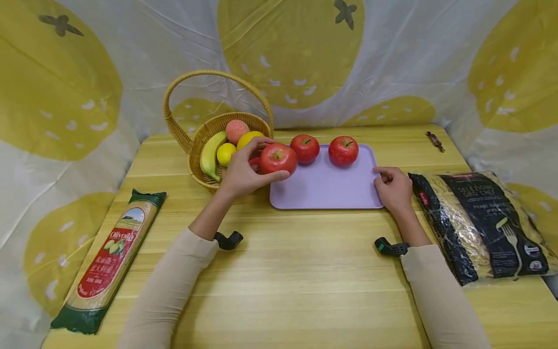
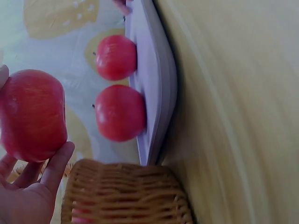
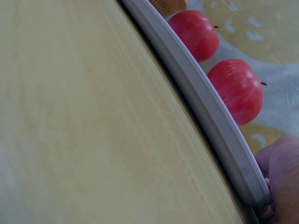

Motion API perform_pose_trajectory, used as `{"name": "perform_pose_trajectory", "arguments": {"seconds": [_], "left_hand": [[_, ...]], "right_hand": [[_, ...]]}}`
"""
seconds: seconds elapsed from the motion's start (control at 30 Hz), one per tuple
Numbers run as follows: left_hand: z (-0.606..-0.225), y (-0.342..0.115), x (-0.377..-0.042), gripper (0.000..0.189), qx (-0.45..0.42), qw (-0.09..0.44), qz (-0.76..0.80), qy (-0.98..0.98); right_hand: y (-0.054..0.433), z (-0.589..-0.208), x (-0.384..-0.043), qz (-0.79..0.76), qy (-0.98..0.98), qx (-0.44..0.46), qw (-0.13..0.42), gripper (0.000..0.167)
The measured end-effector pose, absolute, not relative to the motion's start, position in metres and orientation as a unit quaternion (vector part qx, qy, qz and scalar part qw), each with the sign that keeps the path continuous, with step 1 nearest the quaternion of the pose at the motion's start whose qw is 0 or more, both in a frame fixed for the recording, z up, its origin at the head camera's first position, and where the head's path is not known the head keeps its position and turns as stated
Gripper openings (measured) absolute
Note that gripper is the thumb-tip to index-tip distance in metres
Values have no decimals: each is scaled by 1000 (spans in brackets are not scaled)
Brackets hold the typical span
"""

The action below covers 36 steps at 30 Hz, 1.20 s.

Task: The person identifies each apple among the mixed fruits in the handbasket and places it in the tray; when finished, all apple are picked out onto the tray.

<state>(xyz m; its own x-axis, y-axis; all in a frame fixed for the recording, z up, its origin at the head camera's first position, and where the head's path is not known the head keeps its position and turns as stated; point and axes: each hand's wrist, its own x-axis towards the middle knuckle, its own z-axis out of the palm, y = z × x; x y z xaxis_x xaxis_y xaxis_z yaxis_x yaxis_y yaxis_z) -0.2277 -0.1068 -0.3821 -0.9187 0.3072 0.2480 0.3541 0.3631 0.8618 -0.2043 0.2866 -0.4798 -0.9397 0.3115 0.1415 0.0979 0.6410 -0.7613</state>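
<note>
My left hand (image 1: 246, 169) grips a red apple (image 1: 278, 158), thumb along its near side and fingers behind it, between the basket and the tray. In the left wrist view the held apple (image 2: 33, 114) is raised above the wicker basket (image 2: 126, 186). Two more red apples, one left (image 1: 305, 149) and one right (image 1: 343, 151), sit along the back of the lilac tray (image 1: 327, 189). At the tray's right edge my right hand (image 1: 394, 189) pinches the rim; the right wrist view shows its fingers at the tray corner, partly hidden.
The handled wicker basket (image 1: 205, 182) holds a banana (image 1: 211, 152), a lemon (image 1: 226, 154), a pink round fruit (image 1: 237, 131) and other fruit. A spaghetti pack (image 1: 111, 257) lies left, a black pasta bag (image 1: 484, 223) right, and a wrapped candy (image 1: 435, 141) at the back right.
</note>
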Motion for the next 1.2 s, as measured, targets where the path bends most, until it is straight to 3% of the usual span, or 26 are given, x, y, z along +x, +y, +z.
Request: {"name": "perform_pose_trajectory", "arguments": {"seconds": [0.53, 1.2], "left_hand": [[-413, -60, -225, 73, -197, -16, -479, -855], [-431, -44, -233, 78, -176, -54, -412, -893]], "right_hand": [[289, -483, -205, 410, -894, -111, 143, 31], [287, -482, -206, 408, -896, -112, 137, 30]]}}
